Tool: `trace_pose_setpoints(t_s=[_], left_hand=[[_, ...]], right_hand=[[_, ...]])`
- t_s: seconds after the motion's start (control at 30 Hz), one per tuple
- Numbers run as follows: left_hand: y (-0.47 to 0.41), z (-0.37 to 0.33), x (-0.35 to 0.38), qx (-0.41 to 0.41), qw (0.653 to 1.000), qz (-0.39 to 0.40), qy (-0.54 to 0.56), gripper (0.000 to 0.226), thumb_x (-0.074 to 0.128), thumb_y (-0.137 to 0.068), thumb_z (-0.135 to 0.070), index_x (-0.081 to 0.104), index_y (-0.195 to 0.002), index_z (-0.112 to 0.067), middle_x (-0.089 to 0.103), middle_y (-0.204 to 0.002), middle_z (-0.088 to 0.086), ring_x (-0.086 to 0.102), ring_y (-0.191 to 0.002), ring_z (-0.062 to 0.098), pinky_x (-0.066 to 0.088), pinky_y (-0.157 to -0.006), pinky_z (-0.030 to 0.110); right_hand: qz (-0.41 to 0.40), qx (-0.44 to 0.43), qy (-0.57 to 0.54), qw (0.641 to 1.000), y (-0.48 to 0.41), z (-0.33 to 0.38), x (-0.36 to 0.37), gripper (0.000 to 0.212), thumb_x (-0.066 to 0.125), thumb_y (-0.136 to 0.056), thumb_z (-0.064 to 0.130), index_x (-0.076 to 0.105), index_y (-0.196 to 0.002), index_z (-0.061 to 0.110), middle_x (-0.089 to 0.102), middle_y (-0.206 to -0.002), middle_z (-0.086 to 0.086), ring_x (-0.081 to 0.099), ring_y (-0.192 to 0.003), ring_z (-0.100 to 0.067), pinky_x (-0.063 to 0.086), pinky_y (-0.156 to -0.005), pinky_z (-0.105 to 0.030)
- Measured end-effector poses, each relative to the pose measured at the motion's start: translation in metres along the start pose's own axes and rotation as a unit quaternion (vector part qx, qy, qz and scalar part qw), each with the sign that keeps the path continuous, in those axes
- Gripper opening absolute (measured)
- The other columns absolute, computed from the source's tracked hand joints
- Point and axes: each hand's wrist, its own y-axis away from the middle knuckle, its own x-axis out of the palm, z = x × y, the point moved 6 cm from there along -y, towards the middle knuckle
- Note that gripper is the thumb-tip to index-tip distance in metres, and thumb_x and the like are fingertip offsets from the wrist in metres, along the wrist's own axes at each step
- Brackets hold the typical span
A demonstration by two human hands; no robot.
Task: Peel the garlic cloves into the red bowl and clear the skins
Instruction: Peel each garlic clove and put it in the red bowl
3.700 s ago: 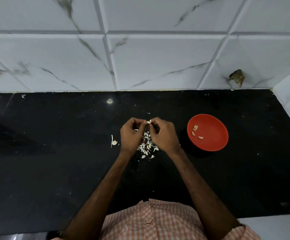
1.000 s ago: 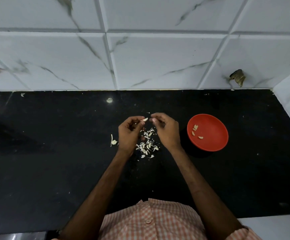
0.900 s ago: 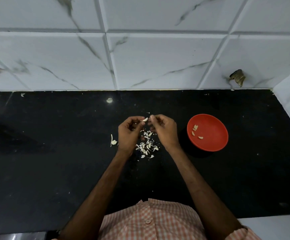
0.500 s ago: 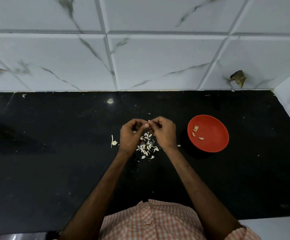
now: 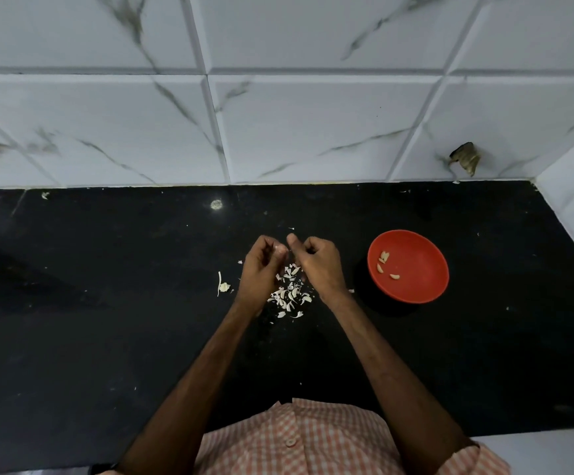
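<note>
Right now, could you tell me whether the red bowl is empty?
No, the red bowl holds a few pale garlic cloves on its left side.

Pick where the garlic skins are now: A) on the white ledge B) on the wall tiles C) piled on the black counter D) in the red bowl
C: the skins lie piled on the black counter left of the red bowl, which holds only cloves.

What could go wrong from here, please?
The left hand and right hand pinch the clove over the skins, well apart from the red bowl; a slip could drop it into that litter. The skins lie scattered, one piece off to the left, so clearing may miss some.
</note>
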Motion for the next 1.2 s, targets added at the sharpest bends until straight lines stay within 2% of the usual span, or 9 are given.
trace_pose_setpoints(t_s=[0.17,0.37,0.67,0.77,0.83,0.93,1.0,1.1,1.2], left_hand=[[-0.006,-0.012,0.010,0.029,0.997,0.001,-0.067,0.029,0.043,-0.107,-0.020,0.061,-0.085,-0.020,0.056,-0.065,-0.015,0.048,-0.061,0.001,0.040,-0.060,0.022],[-0.008,-0.009,0.018,0.000,0.997,-0.012,-0.074,0.055,0.049,-0.104,-0.028,0.051,-0.052,-0.011,0.045,-0.042,0.000,0.039,-0.038,0.010,0.032,-0.043,0.021],[-0.008,-0.015,0.025,0.071,0.974,0.094,-0.193,0.019,0.055,-0.096,0.001,0.071,-0.099,-0.007,0.074,-0.089,0.006,0.067,-0.080,0.010,0.050,-0.075,0.019],[-0.007,-0.022,0.028,0.103,0.955,0.116,-0.254,0.017,0.053,-0.096,-0.001,0.067,-0.093,-0.011,0.070,-0.081,0.003,0.063,-0.070,0.014,0.049,-0.067,0.027],[-0.007,-0.024,0.024,0.083,0.953,0.093,-0.275,0.020,0.051,-0.101,-0.008,0.058,-0.084,-0.017,0.061,-0.070,-0.002,0.053,-0.058,0.009,0.044,-0.058,0.029],[-0.008,-0.026,0.006,0.040,0.970,-0.013,-0.239,0.038,0.044,-0.105,-0.016,0.047,-0.067,-0.012,0.046,-0.057,-0.004,0.036,-0.049,0.006,0.033,-0.050,0.031],[-0.009,-0.024,-0.002,0.021,0.974,-0.051,-0.221,0.049,0.046,-0.106,-0.020,0.040,-0.057,-0.019,0.038,-0.048,-0.009,0.033,-0.044,0.005,0.029,-0.047,0.026],[-0.013,-0.011,-0.007,-0.024,0.980,-0.037,-0.193,0.045,0.054,-0.103,-0.027,0.059,-0.061,-0.013,0.048,-0.044,-0.007,0.042,-0.042,0.003,0.036,-0.048,0.019],[-0.013,0.008,-0.006,-0.075,0.991,-0.027,-0.105,0.018,0.059,-0.100,-0.015,0.071,-0.088,-0.008,0.063,-0.063,-0.004,0.049,-0.047,0.005,0.041,-0.047,0.021]], right_hand=[[0.036,0.036,-0.197,0.979,0.003,0.000,0.015,0.041,0.046,-0.105,0.042,0.070,-0.110,0.008,0.072,-0.111,-0.007,0.068,-0.106,-0.017,0.055,-0.098,-0.048],[0.087,0.081,-0.386,0.915,0.010,0.017,0.036,0.064,0.030,-0.102,0.052,0.061,-0.125,0.000,0.067,-0.132,-0.012,0.060,-0.127,-0.024,0.046,-0.108,-0.034],[0.058,0.122,-0.518,0.845,-0.002,0.004,0.029,0.072,0.032,-0.094,0.057,0.055,-0.135,0.002,0.061,-0.137,-0.018,0.061,-0.126,-0.030,0.052,-0.097,-0.030],[0.073,0.136,-0.549,0.822,-0.001,-0.002,0.029,0.069,0.021,-0.104,0.054,0.055,-0.136,0.003,0.061,-0.138,-0.016,0.059,-0.129,-0.028,0.044,-0.110,-0.036],[0.088,0.151,-0.499,0.848,-0.001,-0.005,0.030,0.059,0.025,-0.108,0.044,0.055,-0.139,0.003,0.061,-0.138,-0.007,0.050,-0.138,-0.023,0.036,-0.116,-0.035],[0.064,0.093,-0.209,0.971,-0.015,-0.019,0.019,0.041,0.043,-0.102,-0.004,0.058,-0.139,0.008,0.046,-0.152,-0.001,0.039,-0.145,-0.018,0.036,-0.117,-0.032],[0.053,-0.001,0.003,0.999,-0.024,-0.021,0.012,0.045,0.051,-0.094,-0.015,0.064,-0.132,0.007,0.055,-0.142,-0.002,0.059,-0.125,-0.015,0.053,-0.101,-0.031],[0.030,-0.033,0.130,0.991,-0.025,-0.024,0.009,0.013,0.067,-0.097,0.017,0.072,-0.092,0.006,0.071,-0.076,-0.005,0.070,-0.061,-0.019,0.059,-0.052,-0.035],[-0.076,0.010,0.217,0.973,-0.031,-0.030,-0.002,0.061,0.055,-0.097,0.056,0.058,-0.057,0.010,0.056,-0.052,-0.002,0.055,-0.048,-0.019,0.041,-0.047,-0.034]])
